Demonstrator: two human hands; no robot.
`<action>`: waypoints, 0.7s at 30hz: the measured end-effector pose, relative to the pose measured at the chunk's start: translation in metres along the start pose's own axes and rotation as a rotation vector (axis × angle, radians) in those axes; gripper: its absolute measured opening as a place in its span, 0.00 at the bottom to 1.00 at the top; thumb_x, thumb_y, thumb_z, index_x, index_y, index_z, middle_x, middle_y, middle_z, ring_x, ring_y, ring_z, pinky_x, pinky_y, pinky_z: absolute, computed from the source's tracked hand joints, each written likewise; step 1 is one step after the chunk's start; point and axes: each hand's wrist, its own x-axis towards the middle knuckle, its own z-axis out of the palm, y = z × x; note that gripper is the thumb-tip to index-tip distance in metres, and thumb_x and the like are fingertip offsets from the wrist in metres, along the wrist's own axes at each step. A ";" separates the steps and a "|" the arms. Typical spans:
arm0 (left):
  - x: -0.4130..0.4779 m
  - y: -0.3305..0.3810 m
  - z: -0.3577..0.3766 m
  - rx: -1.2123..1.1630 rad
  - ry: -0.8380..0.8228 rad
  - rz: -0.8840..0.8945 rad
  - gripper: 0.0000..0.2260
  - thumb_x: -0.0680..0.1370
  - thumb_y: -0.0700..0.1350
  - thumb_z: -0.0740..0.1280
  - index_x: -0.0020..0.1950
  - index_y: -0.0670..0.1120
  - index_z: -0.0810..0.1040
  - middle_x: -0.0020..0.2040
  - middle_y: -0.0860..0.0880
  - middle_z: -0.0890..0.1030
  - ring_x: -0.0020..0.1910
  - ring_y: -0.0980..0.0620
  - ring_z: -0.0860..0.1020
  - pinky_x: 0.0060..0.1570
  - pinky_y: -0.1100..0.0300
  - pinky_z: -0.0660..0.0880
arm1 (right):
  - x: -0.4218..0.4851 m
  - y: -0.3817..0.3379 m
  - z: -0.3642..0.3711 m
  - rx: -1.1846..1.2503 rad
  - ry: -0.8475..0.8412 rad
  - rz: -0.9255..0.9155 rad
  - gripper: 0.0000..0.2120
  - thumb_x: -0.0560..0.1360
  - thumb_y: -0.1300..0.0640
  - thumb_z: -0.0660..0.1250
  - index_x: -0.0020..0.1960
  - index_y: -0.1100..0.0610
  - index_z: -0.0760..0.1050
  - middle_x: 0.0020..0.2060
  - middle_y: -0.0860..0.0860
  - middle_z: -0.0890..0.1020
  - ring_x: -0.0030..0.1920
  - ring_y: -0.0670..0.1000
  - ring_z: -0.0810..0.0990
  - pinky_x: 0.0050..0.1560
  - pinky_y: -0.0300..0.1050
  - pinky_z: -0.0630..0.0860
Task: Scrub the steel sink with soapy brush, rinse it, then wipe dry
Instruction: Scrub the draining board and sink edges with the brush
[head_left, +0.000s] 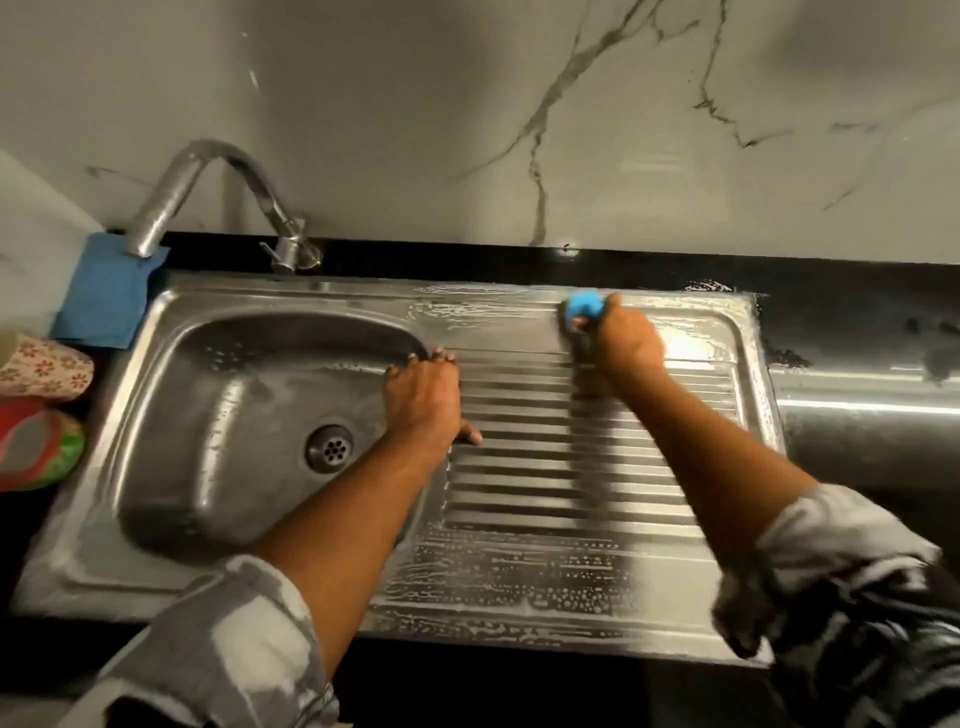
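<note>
Head view, single cam.

Steel sink (234, 297) is set into a black countertop (857, 312), with the basin on the left and the ribbed drainboard (566, 470) on the right. Drain (329, 448) is in the basin floor.

Right hand (626, 340) is at the far edge of the drainboard, near the back rim. Its fingers are curled tight around a blue brush (584, 306). The brush head is down on the steel, but the bristles are hidden under the hand and blurred.

Left hand (423, 395) is planted on the strip between the basin and the drainboard. The fingers are close together with the tips at the basin lip, and the thumb is splayed out onto the ribs. It holds nothing.

Soap film and bubbles (519, 577) cover the near part of the drainboard, and there are streaks along the back rim by the brush. The basin walls look wet.

Both grey patterned sleeves (234, 644) are rolled up to the elbow.

Faucet (223, 197) stands behind the basin with its spout swung left, over a blue cloth (106, 296) on the counter. Left of the sink are a floral-print item (47, 366) and a red-green item (36, 441); I can't tell what either is. Marble-look wall (467, 104) runs behind.
</note>
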 end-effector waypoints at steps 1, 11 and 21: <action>-0.002 -0.002 0.000 -0.017 0.001 0.002 0.44 0.57 0.68 0.82 0.66 0.48 0.74 0.46 0.50 0.80 0.55 0.46 0.81 0.55 0.50 0.75 | 0.000 0.011 -0.006 -0.013 0.040 0.037 0.20 0.83 0.45 0.63 0.69 0.57 0.69 0.52 0.57 0.82 0.46 0.58 0.79 0.44 0.49 0.69; 0.000 -0.002 0.005 -0.075 0.039 -0.020 0.39 0.57 0.67 0.84 0.62 0.53 0.78 0.48 0.50 0.85 0.52 0.46 0.83 0.54 0.49 0.78 | -0.017 -0.146 0.050 0.055 -0.083 -0.274 0.19 0.82 0.48 0.66 0.68 0.55 0.69 0.56 0.56 0.83 0.55 0.58 0.83 0.54 0.56 0.79; 0.002 -0.005 0.004 -0.062 -0.022 0.050 0.49 0.60 0.73 0.80 0.76 0.55 0.73 0.64 0.50 0.83 0.64 0.43 0.80 0.63 0.48 0.78 | 0.006 0.008 -0.006 0.055 -0.007 -0.026 0.18 0.81 0.46 0.65 0.65 0.55 0.72 0.52 0.57 0.82 0.53 0.60 0.82 0.51 0.51 0.75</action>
